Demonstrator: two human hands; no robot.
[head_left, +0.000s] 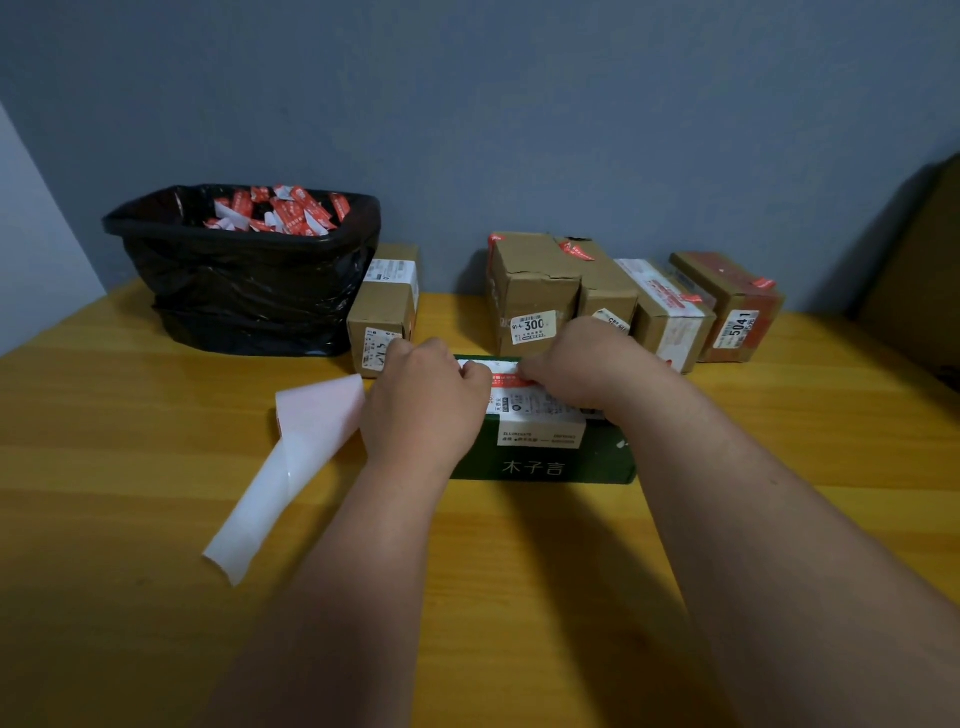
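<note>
Centrally in the frame, a green box (545, 465) is seen lying flat on a yellow wooden table (130, 441), with white characters printed along its near side. A white shipping label (535, 408) with a red band is laid across the top of the box.

The far edge of this label is pinched by both hands, which are placed close together. The left hand (423, 405) is set at the left end of the box, its fingers curled into a tight fist around the label's upper left corner. The right hand (587, 364) is set just to the right of it, its fingertips curled down onto the same edge. Whether the label is stuck down or lifted at that edge cannot be told.

Left of the box, a curled strip of white backing paper (280, 478) is spread towards the lower left of the frame. In the upper left, a bin lined with a black bag (244, 291) is filled with red and white scraps (280, 210). Just beside the bin, 1 cardboard carton (382, 312) is stood. Behind the hands, towards the right, 4 more cartons are lined against a grey wall (519, 130), from 1 marked 300 (530, 283) to 1 marked 5041 (737, 306).
</note>
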